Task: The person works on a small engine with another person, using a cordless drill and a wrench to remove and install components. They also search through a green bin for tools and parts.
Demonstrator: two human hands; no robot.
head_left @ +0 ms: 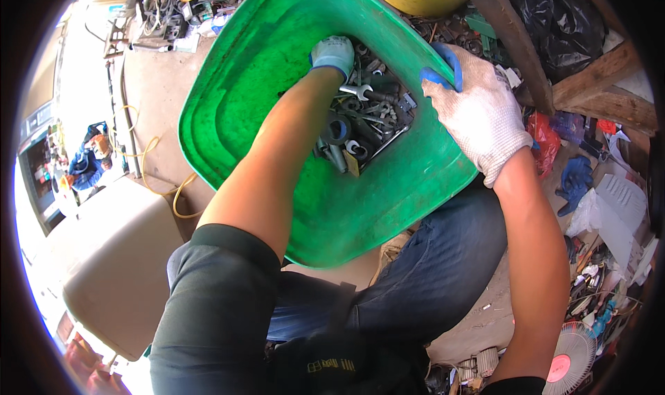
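Note:
A deep green plastic bin (pixel 242 83) tilts in front of me, its mouth toward me. Wrenches and other metal tools (pixel 367 114) lie heaped at its bottom. My left hand (pixel 334 54), in a pale glove with a blue cuff, reaches deep inside against the far edge of the heap; its fingers are hidden, so I cannot see what it touches. An open-ended wrench (pixel 358 92) lies just below that hand. My right hand (pixel 478 104), in a white knit glove with blue-coated fingers, grips the bin's right rim, thumb inside and fingers outside.
A beige boxy container (pixel 118 263) stands at left beside a yellow hose (pixel 143 163). Wooden beams (pixel 603 83) and a black plastic bag (pixel 557 24) are at upper right. A blue glove (pixel 573 184) and a fan grille (pixel 571 357) lie among clutter on the right.

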